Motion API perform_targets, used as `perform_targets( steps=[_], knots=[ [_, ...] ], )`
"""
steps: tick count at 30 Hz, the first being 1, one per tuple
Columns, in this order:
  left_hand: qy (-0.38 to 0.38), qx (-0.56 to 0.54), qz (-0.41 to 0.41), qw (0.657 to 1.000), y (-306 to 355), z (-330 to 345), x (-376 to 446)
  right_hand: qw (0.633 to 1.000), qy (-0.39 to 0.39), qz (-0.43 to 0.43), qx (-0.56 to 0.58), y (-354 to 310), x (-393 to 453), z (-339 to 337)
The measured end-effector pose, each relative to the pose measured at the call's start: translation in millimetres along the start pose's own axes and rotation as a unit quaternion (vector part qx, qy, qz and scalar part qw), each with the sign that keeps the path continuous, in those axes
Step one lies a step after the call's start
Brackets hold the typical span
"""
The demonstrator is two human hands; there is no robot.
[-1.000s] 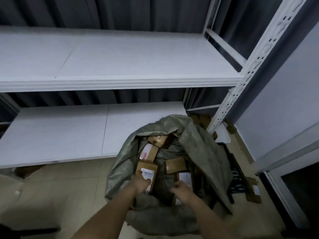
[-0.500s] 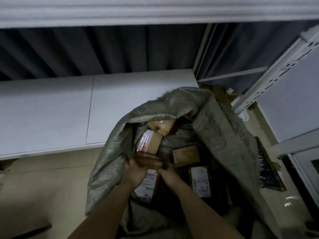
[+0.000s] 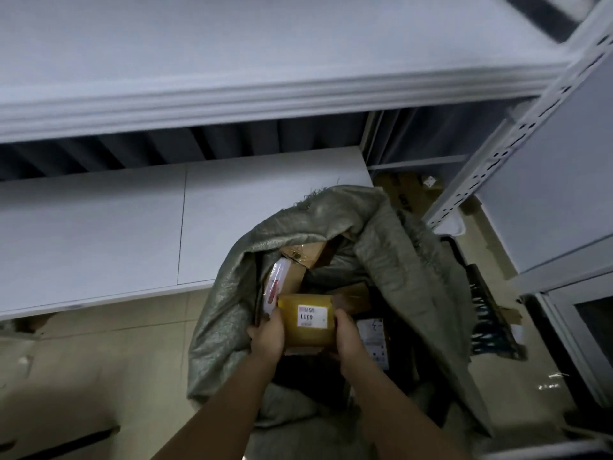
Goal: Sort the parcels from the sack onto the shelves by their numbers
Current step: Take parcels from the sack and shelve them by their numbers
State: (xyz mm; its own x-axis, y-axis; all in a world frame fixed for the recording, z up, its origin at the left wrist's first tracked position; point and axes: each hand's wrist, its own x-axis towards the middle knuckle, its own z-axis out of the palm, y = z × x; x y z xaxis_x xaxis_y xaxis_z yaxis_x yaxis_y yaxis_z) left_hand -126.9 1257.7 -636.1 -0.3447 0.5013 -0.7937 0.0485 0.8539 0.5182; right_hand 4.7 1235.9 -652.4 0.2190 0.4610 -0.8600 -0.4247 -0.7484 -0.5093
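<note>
A grey-green woven sack (image 3: 391, 260) stands open on the floor in front of white shelves. Both my hands hold a small yellow-taped parcel (image 3: 308, 333) above the sack's mouth. Its white label reads 4311. My left hand (image 3: 267, 338) grips its left side, my right hand (image 3: 346, 336) its right side. Several other cardboard parcels lie inside the sack, among them a box with a red and white label (image 3: 277, 287), a taped brown box (image 3: 303, 254) and a parcel with a white shipping label (image 3: 373, 340).
A lower white shelf (image 3: 99, 237) runs left of the sack and an upper white shelf (image 3: 232, 61) above it. A perforated white upright (image 3: 517, 134) stands at right. Flattened cardboard (image 3: 408, 194) and dark items lie on the tiled floor (image 3: 99, 376) behind the sack.
My hands have lifted the yellow parcel out from among the other boxes and turned its numbered label up. The view has tilted upward, so the upper shelf is back in sight.
</note>
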Motion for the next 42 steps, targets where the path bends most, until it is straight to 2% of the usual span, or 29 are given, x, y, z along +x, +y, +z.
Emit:
perform_targets(
  steps=[2, 6, 8, 11, 14, 17, 20, 23, 25, 29, 33, 37, 39, 41, 42],
  knots=[
    [0.001, -0.013, -0.013, 1.0, 6, -4, -32, 1.0, 0.009, -0.006, 0.013, -10, -23, -9],
    [-0.133, -0.085, 0.012, 0.987, 20, -4, -93, 0.997, 0.026, -0.066, -0.014, -36, -72, -30],
    [-0.143, -0.121, 0.026, 0.982, 29, -7, -118, 0.998, 0.016, -0.062, 0.014, -49, -93, -43],
    [-0.166, -0.096, 0.038, 0.981, 43, -11, -149, 0.998, -0.02, -0.053, 0.023, -64, -125, -66],
    [-0.201, -0.082, 0.03, 0.976, 57, -16, -170, 0.993, -0.061, -0.086, 0.05, -73, -145, -81],
    [-0.28, -0.032, 0.028, 0.959, 65, -29, -183, 0.983, -0.115, -0.133, 0.056, -81, -160, -92],
    [-0.324, 0.043, 0.101, 0.94, 70, -45, -183, 0.975, -0.152, -0.164, -0.009, -91, -172, -98],
    [-0.304, 0.173, 0.264, 0.899, 79, -57, -175, 0.97, -0.172, -0.167, -0.031, -107, -180, -97],
    [-0.277, 0.213, 0.364, 0.863, 86, -66, -172, 0.97, -0.188, -0.152, -0.016, -118, -183, -97],
    [-0.12, 0.332, 0.55, 0.757, 100, -81, -170, 0.961, -0.242, -0.136, -0.005, -135, -191, -96],
    [-0.029, 0.387, 0.626, 0.676, 104, -86, -171, 0.956, -0.265, -0.127, 0.003, -141, -198, -90],
    [0.025, 0.425, 0.69, 0.586, 108, -87, -174, 0.963, -0.245, -0.108, 0.011, -142, -204, -87],
    [0.03, 0.44, 0.693, 0.57, 109, -84, -178, 0.971, -0.214, -0.1, 0.015, -141, -207, -87],
    [0.031, 0.454, 0.652, 0.607, 109, -75, -187, 0.977, -0.187, -0.1, 0.033, -139, -210, -90],
    [0.033, 0.454, 0.616, 0.643, 110, -69, -193, 0.979, -0.173, -0.102, 0.042, -137, -211, -92]
  ],
)
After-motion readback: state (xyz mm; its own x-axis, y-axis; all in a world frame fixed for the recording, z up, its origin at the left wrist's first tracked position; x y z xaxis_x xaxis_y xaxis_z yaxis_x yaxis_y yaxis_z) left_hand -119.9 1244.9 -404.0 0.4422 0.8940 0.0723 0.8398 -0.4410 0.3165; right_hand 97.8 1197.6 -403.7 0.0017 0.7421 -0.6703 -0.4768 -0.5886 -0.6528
